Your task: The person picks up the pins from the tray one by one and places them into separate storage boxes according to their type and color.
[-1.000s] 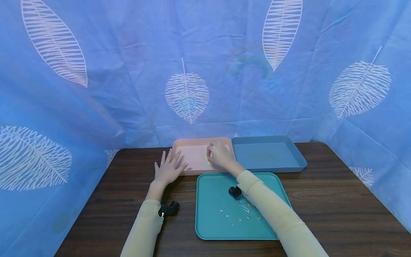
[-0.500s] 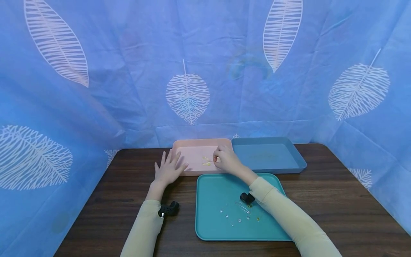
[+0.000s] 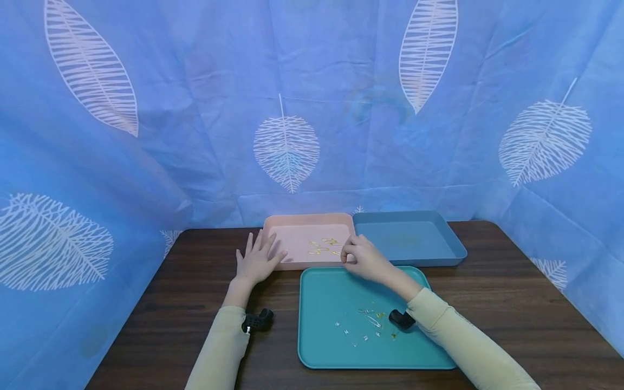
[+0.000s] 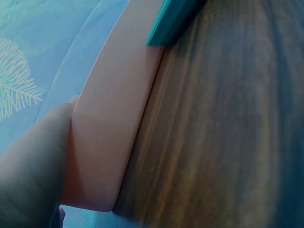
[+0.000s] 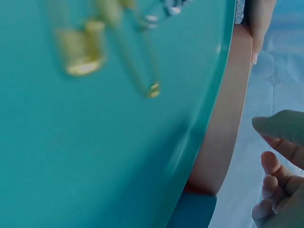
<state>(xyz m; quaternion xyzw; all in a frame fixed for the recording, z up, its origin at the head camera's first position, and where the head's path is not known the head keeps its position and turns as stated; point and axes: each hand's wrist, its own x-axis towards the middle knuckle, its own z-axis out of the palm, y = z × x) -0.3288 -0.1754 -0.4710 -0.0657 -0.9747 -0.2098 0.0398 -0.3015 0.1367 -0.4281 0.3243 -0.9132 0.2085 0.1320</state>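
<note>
My left hand [image 3: 254, 264] rests with spread fingers on the left end of the pink tray [image 3: 302, 266]. Several gold safety pins [image 3: 319, 250] lie inside that tray. Over its front right corner is my right hand [image 3: 370, 261], fingers loosely bent. In the right wrist view a gap shows between its thumb and fingers [image 5: 270, 161], and nothing is seen held. The teal tray [image 3: 322, 303] in front carries silver safety pins [image 3: 373, 321] and a few gold ones. One gold safety pin [image 5: 153, 90] shows up close in the right wrist view; others are blurred.
A blue tray [image 3: 409, 238] stands against the pink tray's right side. All the trays sit on a dark wooden table [image 3: 195, 303]. Behind the table hangs a blue cloth [image 3: 331, 135] with white leaf prints.
My right hand has drawn back from inside the pink tray, to the right and toward me, uncovering more gold safety pins there. The left hand stays in place.
</note>
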